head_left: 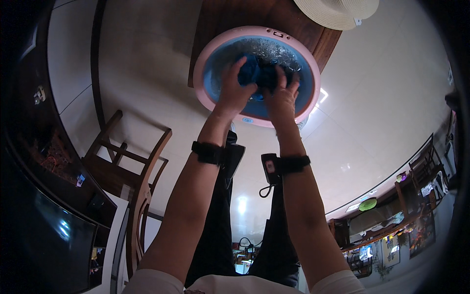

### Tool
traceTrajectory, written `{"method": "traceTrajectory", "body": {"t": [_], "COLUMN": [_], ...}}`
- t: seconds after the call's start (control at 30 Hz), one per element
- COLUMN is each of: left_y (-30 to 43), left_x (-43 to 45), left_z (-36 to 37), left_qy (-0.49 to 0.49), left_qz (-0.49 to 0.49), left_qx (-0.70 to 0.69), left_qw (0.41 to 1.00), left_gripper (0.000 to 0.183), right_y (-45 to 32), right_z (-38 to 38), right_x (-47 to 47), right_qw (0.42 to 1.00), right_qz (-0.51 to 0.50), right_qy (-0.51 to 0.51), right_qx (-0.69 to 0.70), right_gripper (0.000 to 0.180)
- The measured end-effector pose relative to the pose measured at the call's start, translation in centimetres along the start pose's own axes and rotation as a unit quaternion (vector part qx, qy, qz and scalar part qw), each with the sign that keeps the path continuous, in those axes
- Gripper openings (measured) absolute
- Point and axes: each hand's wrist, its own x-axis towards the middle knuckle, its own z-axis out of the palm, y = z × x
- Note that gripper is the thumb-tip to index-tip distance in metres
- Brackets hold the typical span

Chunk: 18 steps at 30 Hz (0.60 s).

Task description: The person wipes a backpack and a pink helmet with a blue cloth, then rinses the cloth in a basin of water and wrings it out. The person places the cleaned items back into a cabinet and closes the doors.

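Note:
An oval plastic basin [200, 70] with a pink rim and blue inside holds water with bubbles or ripples at its far side. Dark blue wet cloth [249, 68] lies in the water. My left hand [237, 86] is over the basin's left part, its fingers spread against the cloth, the thumb pointing towards the middle. On the right, my right hand [282, 93] reaches in with spread, bent fingers that touch the cloth; some fingertips are hard to make out against it. Whether either hand grips the cloth does not show. Black straps with devices are round both forearms.
The basin stands on a dark wooden table [220, 18]. A pale woven hat [337, 13] lies at the table's far right corner. To the left is a wooden chair [136, 176], with a dark cabinet and screen [44, 235] beyond it. Furniture lines the far right.

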Motion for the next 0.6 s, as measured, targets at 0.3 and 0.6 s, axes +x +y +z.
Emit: {"method": "traceTrajectory", "body": {"t": [0.3, 0.6], "left_y": [0.9, 1.0], "left_x": [2.3, 1.3], "left_z": [1.0, 2.0], "left_qy": [-0.104, -0.067], "left_qz": [-0.237, -0.225], "left_qx": [-0.353, -0.463], "left_qw": [0.899, 0.855], "left_gripper": [0.099, 0.068], "right_y": [-1.4, -2.2], "right_z": [-0.7, 0.4], "right_x": [-0.6, -3.6], "right_qw": [0.882, 0.935], "right_qz": [0.094, -0.040], "right_qy": [-0.113, 0.009], "right_qx": [0.447, 0.351], "right_gripper": [0.063, 0.035]}}
